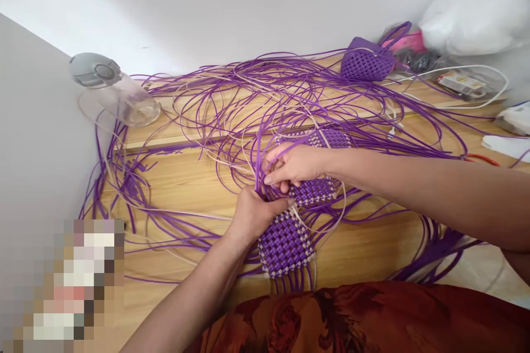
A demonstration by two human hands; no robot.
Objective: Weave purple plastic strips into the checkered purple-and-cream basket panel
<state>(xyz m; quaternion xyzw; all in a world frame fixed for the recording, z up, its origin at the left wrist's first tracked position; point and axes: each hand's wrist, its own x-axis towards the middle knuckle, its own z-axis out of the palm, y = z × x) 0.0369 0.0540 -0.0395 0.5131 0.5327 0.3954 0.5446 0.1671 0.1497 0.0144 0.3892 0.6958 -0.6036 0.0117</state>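
A woven mat of purple and beige plastic strips [285, 245] lies in front of me, with long loose strips running out from its edges. My left hand [260, 207] grips its upper edge, thumb pressed on top and the other fingers hidden behind it. Just above, my right hand [285, 168] is closed in a pinch on a purple strip [259, 149] that stands up from the weave. More woven panel [312, 190] shows beneath my right hand and wrist. A beige strip [343, 204] loops around to the right of the mat.
Tangled purple and beige strips [232, 88] cover the back of the wooden table [186, 176]. A clear bottle with a grey lid [95, 71] stands at the left. A purple woven basket [364, 60], plastic bags [467, 11] and a white cable [503, 74] lie at the back right.
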